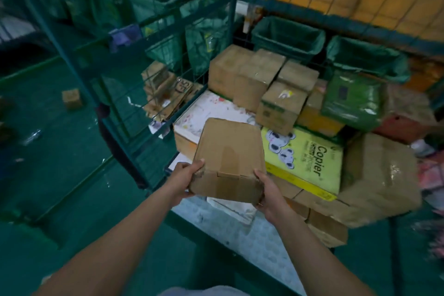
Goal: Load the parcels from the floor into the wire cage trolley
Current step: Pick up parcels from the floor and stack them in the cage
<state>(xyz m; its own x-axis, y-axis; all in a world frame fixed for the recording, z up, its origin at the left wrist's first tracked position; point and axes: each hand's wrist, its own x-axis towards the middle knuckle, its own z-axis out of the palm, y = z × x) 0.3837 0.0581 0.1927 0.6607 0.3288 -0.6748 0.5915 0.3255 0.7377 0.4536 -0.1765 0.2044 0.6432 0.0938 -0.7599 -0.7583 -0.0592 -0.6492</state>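
I hold a flat brown cardboard parcel out in front of me, over the open front of the green wire cage trolley. My left hand grips its near left corner and my right hand grips its near right corner. Inside the trolley lie several parcels: a stack of brown boxes at the back, a yellow-green "Copier" paper box, a white flat parcel and a large taped brown box on the right.
A small brown box sits on the green floor at the left, near scraps of litter. Green lined bins stand behind the trolley, with an orange mesh wall beyond. A green plastic-wrapped packet lies at the trolley's right back.
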